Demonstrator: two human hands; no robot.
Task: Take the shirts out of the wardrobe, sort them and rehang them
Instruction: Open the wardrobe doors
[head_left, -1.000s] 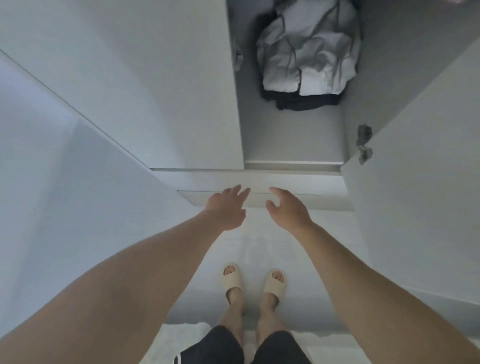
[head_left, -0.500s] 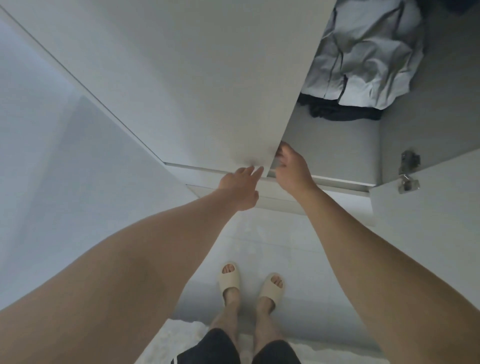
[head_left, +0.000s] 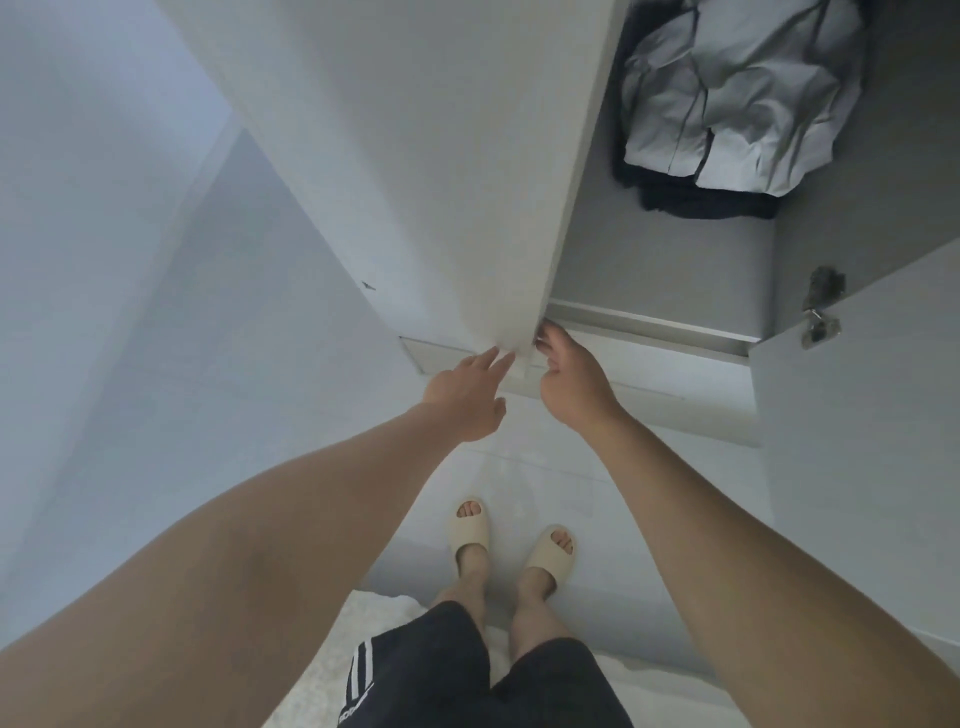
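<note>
Your right hand (head_left: 569, 382) pinched the left wardrobe door (head_left: 415, 156) at its bottom edge; left hand (head_left: 467, 397) open, fingertips touching door. Crumpled shirts (head_left: 737, 104) inside.

No legible text. The black shorts (head_left: 519, 680) at 6 o'clock carry 3 white stripes and a small white logo, too blurred to read.

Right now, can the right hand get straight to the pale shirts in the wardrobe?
Probably yes: the right hand sits at the left door edge, and the opening toward the pale shirts looks unobstructed.
</note>
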